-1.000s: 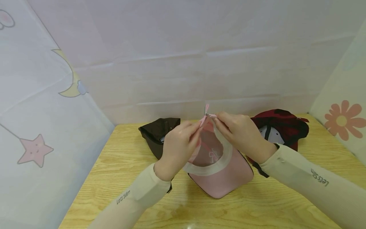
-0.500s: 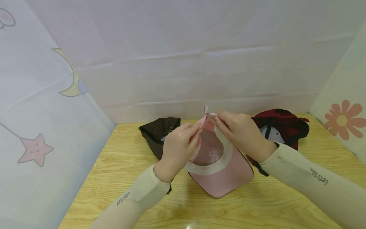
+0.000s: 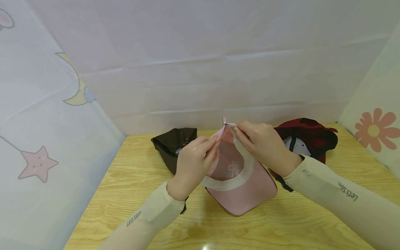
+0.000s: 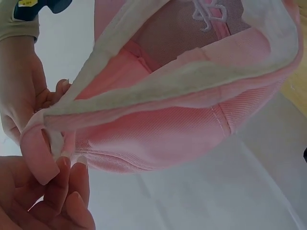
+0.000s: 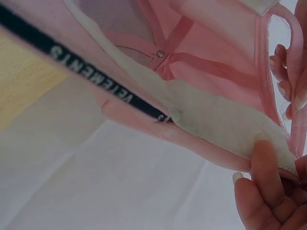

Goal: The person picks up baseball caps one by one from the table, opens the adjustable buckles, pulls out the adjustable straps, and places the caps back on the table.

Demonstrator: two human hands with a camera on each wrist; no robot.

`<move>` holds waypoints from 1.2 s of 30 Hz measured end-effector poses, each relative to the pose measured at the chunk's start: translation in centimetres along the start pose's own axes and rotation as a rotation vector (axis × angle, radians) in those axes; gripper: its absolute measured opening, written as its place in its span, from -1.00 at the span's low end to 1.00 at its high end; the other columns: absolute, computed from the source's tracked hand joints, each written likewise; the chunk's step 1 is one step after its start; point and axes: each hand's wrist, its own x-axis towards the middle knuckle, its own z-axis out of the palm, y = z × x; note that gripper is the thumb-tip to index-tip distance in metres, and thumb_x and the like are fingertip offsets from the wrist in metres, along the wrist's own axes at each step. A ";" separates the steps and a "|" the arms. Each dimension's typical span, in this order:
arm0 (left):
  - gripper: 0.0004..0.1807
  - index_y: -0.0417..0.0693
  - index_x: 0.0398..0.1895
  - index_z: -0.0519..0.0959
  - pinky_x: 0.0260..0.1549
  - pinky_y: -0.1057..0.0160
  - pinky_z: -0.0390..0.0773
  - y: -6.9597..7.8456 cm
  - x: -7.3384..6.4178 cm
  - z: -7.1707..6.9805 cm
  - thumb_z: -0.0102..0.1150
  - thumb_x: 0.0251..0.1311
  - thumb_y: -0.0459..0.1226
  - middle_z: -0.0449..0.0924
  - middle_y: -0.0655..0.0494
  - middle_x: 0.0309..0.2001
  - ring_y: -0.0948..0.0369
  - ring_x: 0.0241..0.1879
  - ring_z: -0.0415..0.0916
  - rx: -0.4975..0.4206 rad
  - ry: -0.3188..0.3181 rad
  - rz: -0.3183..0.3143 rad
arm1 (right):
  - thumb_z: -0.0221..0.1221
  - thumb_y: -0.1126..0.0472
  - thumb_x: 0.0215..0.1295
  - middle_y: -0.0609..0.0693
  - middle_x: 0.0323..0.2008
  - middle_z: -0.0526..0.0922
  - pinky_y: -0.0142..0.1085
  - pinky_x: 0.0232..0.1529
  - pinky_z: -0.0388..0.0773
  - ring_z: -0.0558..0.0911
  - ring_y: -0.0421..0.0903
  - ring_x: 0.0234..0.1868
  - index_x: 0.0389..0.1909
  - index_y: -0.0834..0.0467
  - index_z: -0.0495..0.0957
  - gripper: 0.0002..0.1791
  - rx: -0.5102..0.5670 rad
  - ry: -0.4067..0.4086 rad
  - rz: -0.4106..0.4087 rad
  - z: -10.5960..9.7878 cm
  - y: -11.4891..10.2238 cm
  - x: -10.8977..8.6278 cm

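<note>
A pink baseball cap (image 3: 243, 198) is held up before me, its inside with the pale sweatband facing me and its brim pointing down. At its back my left hand (image 3: 192, 165) pinches the pink strap (image 4: 38, 155) between thumb and fingers. My right hand (image 3: 267, 142) grips the cap's back edge on the other side, with a finger on the sweatband (image 5: 225, 117). Between the two hands a small metal buckle (image 3: 224, 120) stands on the strap, a short strap end beside it. My palms are mostly hidden in the head view.
A dark brown cap (image 3: 168, 146) lies behind my left hand on the wooden table (image 3: 131, 194). Behind my right wrist is a red and black cap (image 3: 307, 139), partly covered. A pale fabric wall (image 3: 200, 69) rises at the table's back edge.
The strap end above the buckle sits slightly lower, and the buckle has shifted a little left. My left hand has moved very slightly; the right hand and cap stay almost in place.
</note>
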 end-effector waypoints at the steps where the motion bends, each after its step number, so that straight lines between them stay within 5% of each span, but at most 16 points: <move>1: -0.84 -0.28 -0.19 0.72 -0.61 0.37 0.46 0.0 -0.1 0.0 0.31 0.16 -0.42 0.65 0.02 -0.41 0.23 -0.58 0.48 0.004 0.002 0.000 | 0.26 0.45 0.17 -0.13 -0.70 0.30 -0.38 -0.70 0.19 0.19 -0.28 -0.72 -0.42 0.21 0.53 -0.88 0.000 0.000 0.004 0.0 0.0 0.0; 10: -0.80 -0.29 -0.17 0.72 -0.55 0.30 0.52 -0.5 -1.0 0.1 0.34 0.13 -0.39 0.68 0.01 -0.38 0.18 -0.52 0.51 -0.010 -0.017 -0.057 | 0.23 0.43 0.23 -0.08 -0.71 0.35 -0.36 -0.70 0.22 0.23 -0.24 -0.72 -0.45 0.23 0.54 -0.89 0.010 0.030 0.059 0.1 0.3 0.2; 18: -0.81 -0.20 -0.33 0.62 -0.51 0.29 0.42 -1.0 -2.5 -0.1 0.20 0.31 -0.23 0.46 0.12 -0.53 0.19 -0.52 0.38 -0.175 -0.162 -0.346 | 0.22 0.43 0.25 -0.12 -0.72 0.25 -0.37 -0.70 0.20 0.20 -0.24 -0.71 -0.50 0.21 0.48 -0.83 0.027 0.022 0.089 0.1 0.5 0.2; 22: -0.75 -0.14 -0.20 0.61 -0.53 0.31 0.41 -0.8 -3.2 0.1 0.13 0.37 -0.12 0.48 0.18 -0.52 0.25 -0.54 0.35 -0.327 -0.245 -0.462 | 0.21 0.43 0.25 -0.12 -0.72 0.24 -0.37 -0.69 0.20 0.20 -0.23 -0.72 -0.49 0.22 0.49 -0.84 0.022 0.033 0.084 0.1 0.7 0.3; 28: -0.66 -0.17 0.01 0.58 -0.43 0.34 0.50 -0.5 -3.8 0.5 0.09 0.39 -0.11 0.60 0.10 -0.34 0.26 -0.41 0.46 -0.554 -0.288 -0.597 | 0.20 0.43 0.25 -0.12 -0.71 0.25 -0.36 -0.69 0.22 0.20 -0.25 -0.72 -0.47 0.23 0.51 -0.87 0.020 0.043 0.096 0.1 0.8 0.2; 32: -0.72 -0.27 0.03 0.54 -0.37 0.36 0.50 -0.4 -4.3 0.6 0.12 0.37 -0.27 0.57 -0.05 -0.30 0.21 -0.36 0.48 -0.766 -0.249 -0.591 | 0.20 0.44 0.25 -0.09 -0.72 0.28 -0.35 -0.69 0.25 0.22 -0.23 -0.72 -0.44 0.25 0.53 -0.90 0.019 0.038 0.102 0.2 1.0 0.3; 34: -0.75 -0.30 0.02 0.53 -0.40 0.36 0.47 -0.3 -4.5 0.6 0.13 0.34 -0.35 0.55 -0.09 -0.35 0.19 -0.38 0.47 -0.829 -0.216 -0.521 | 0.19 0.44 0.26 -0.08 -0.72 0.29 -0.34 -0.69 0.26 0.23 -0.22 -0.73 -0.43 0.26 0.53 -0.91 0.018 0.036 0.105 0.2 1.0 0.3; 36: -0.75 -0.29 0.01 0.55 -0.44 0.37 0.44 -0.1 -4.5 0.7 0.17 0.29 -0.39 0.53 -0.05 -0.37 0.20 -0.39 0.44 -0.789 -0.180 -0.401 | 0.20 0.44 0.26 -0.08 -0.73 0.30 -0.34 -0.70 0.28 0.23 -0.23 -0.74 -0.41 0.28 0.54 -0.93 0.019 0.031 0.108 0.2 1.1 0.3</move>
